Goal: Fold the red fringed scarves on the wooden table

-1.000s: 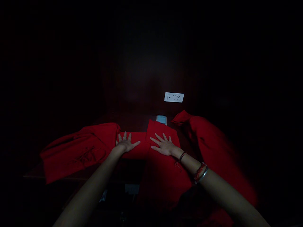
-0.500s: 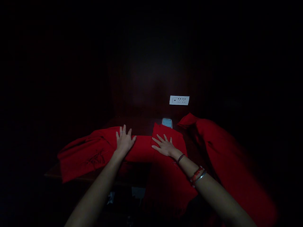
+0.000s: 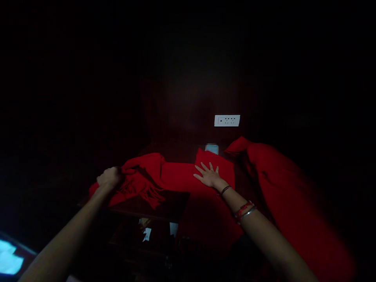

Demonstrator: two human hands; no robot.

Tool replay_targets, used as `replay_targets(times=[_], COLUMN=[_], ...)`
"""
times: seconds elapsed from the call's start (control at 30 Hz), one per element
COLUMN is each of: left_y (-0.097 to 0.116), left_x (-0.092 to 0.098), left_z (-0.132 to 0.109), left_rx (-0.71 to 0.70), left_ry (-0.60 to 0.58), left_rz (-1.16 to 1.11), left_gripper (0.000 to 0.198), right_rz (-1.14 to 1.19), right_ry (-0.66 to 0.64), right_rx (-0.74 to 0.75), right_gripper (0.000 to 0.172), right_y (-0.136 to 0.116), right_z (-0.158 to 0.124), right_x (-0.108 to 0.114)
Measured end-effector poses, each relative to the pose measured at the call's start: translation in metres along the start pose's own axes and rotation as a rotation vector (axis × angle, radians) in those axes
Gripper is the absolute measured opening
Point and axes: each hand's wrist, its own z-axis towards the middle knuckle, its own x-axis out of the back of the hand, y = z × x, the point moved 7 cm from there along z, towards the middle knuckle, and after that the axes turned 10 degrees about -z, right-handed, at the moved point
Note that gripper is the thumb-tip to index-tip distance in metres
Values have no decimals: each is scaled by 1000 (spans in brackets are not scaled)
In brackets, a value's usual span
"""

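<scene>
A red fringed scarf (image 3: 179,174) lies across a dark tabletop, with its right part hanging down over the front edge. My left hand (image 3: 110,177) is closed on the scarf's left part, where the cloth is bunched and loose fringe spreads beside it. Flat on the right part of the scarf rests my right hand (image 3: 208,175), fingers spread. Bracelets circle my right wrist. Low light hides much of the hanging cloth and the fingertips of my left hand.
More red cloth (image 3: 282,188) is heaped along the right side. A small pale blue item (image 3: 212,149) lies behind the scarf. On the back wall is a white socket plate (image 3: 227,120). White pieces (image 3: 147,234) show below the table edge, and something bright (image 3: 10,256) glows at lower left.
My left hand has moved left from the scarf's middle and closed on its left part, which is now bunched. The right hand stays flat on the cloth. The view has shifted slightly.
</scene>
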Motion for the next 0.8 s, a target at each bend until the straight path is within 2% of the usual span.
replay_targets(times=[0.07,0.13,0.17,0.23,0.27,0.3,0.33,0.4,0.47,0.53,0.6,0.67,0.73,0.8], left_y=[12,42,62,110,137,166,194,240,273,289,291,284,273,256], left_x=[26,65,88,121,130,130,124,92,41,-7,-37,-49,-48,-41], left_z=[6,14,16,11,4,-7,-21,-55,-94,-132,-152,-151,-132,-96], left_rx=[62,13,-53,-241,-362,-496,-622,-793,-955,-1115,-1192,-1206,-1157,-1020], left_ry=[46,178,288,428,471,448,408,251,8,-198,-277,-305,-310,-267], left_rz=[2,-66,-142,-284,-339,-372,-379,-344,-271,-206,-195,-239,-354,-537], left_gripper=[34,38,37,38,39,39,40,40,39,37,31,24,22,24], right_rz=[10,29,45,106,159,233,327,555,767,910,990,1034,1058,1064], right_ry=[18,43,60,114,153,196,240,297,304,283,246,182,92,4], right_rx=[0,11,16,20,23,31,42,77,119,165,219,254,270,288], right_gripper=[67,67,67,68,69,69,69,64,57,53,51,59,72,75], right_y=[2,2,2,1,1,2,2,5,8,12,13,13,10,5], right_z=[0,-1,-2,-3,-4,-5,-6,-9,-13,-18,-24,-28,-28,-26], right_x=[0,1,2,8,13,19,25,38,48,54,56,53,48,42])
